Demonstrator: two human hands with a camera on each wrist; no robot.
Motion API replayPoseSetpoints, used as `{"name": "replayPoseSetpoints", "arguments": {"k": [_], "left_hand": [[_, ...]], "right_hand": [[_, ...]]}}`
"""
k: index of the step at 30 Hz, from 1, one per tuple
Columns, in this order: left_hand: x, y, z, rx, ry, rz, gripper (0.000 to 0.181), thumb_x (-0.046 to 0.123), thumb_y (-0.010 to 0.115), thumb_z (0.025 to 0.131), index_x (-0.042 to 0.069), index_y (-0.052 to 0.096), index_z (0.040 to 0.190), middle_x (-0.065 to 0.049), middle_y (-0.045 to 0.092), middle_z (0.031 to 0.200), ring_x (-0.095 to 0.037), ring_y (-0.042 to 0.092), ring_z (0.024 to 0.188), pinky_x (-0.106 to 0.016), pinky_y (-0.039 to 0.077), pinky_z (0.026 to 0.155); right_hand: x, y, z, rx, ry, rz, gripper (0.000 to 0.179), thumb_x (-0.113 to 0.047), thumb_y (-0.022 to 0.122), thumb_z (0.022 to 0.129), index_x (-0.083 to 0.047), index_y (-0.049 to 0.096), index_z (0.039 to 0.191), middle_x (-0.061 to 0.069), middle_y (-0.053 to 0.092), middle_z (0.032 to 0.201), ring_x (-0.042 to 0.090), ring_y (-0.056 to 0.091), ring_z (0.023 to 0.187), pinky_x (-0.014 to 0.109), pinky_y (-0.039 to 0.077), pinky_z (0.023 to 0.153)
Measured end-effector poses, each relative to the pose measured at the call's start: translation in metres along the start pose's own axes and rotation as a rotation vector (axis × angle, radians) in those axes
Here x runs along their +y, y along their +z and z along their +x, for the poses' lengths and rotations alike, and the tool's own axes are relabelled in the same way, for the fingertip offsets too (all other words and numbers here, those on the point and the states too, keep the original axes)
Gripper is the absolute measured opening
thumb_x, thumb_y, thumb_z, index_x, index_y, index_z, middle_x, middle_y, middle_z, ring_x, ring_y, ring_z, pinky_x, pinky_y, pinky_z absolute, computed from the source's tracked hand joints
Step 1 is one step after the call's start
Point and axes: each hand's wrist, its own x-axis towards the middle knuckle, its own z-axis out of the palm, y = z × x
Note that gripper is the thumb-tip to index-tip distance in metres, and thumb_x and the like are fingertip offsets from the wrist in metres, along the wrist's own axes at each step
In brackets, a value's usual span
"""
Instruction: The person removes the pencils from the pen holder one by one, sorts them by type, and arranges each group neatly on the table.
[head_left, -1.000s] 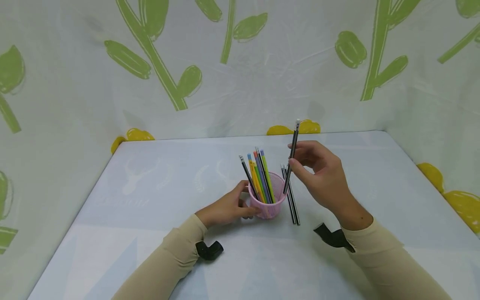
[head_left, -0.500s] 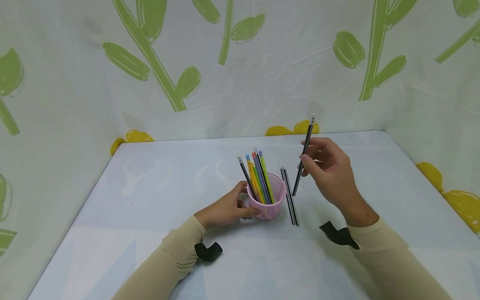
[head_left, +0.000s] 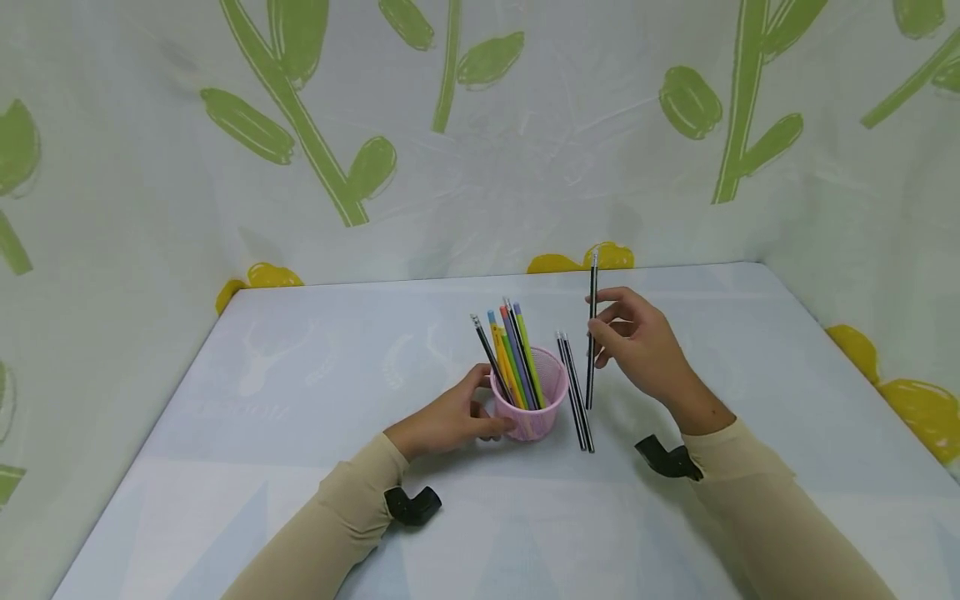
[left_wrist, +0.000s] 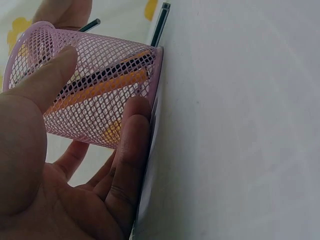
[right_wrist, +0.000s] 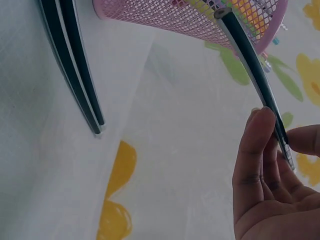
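Left fingers curl partway round the pink mesh cup; right fingers pinch a black pencil.

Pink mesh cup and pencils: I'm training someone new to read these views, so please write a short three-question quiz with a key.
1. Which hand grips the pink mesh cup?
2. True or false: the black pencil in the right hand is outside the cup.
3. How many loose pencils lie on the table beside the cup: a) one, b) two, c) five?

Key: 1. The left hand. 2. True. 3. b) two.
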Motion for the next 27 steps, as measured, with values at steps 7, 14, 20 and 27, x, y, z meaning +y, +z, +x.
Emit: {"name": "replayPoseSetpoints", "arguments": {"k": [7, 14, 20, 27], "left_hand": [[0.0, 0.0, 0.0, 0.003, -0.004, 0.005, 0.073, 0.035, 0.075, 0.09, 0.027, 0.029, 0.147, -0.007, 0.043, 0.147, -0.016, 0.065, 0.09, -0.029, 0.05, 0.08], [0.002, 0.001, 0.0, 0.006, 0.011, 0.005, 0.072, 0.032, 0.075, 0.091, 0.025, 0.03, 0.146, -0.008, 0.043, 0.147, -0.016, 0.066, 0.089, -0.029, 0.05, 0.08], [0.002, 0.001, -0.001, 0.007, 0.015, 0.002, 0.071, 0.03, 0.074, 0.091, 0.025, 0.03, 0.146, -0.009, 0.043, 0.146, -0.016, 0.067, 0.089, -0.029, 0.051, 0.08], [0.002, 0.001, 0.0, 0.009, 0.011, 0.002, 0.071, 0.032, 0.075, 0.091, 0.025, 0.03, 0.146, -0.008, 0.045, 0.145, -0.016, 0.067, 0.088, -0.029, 0.05, 0.078]], "right_hand": [[0.011, -0.001, 0.005, -0.097, 0.097, -0.014, 0.039, -0.012, 0.057, 0.1, -0.002, 0.048, 0.136, 0.021, 0.06, 0.099, 0.017, 0.066, 0.065, 0.034, 0.059, 0.062], [0.019, -0.001, 0.009, -0.216, 0.194, -0.025, 0.046, -0.016, 0.058, 0.1, -0.003, 0.041, 0.141, 0.022, 0.063, 0.1, 0.021, 0.066, 0.066, 0.034, 0.06, 0.064], [0.029, 0.001, 0.012, -0.281, 0.243, -0.066, 0.049, -0.017, 0.056, 0.101, -0.005, 0.037, 0.145, 0.017, 0.064, 0.097, 0.024, 0.069, 0.065, 0.038, 0.06, 0.072], [0.039, 0.0, 0.014, -0.328, 0.294, -0.1, 0.052, -0.016, 0.056, 0.101, -0.005, 0.036, 0.147, 0.018, 0.063, 0.098, 0.024, 0.07, 0.066, 0.04, 0.06, 0.073]]}}
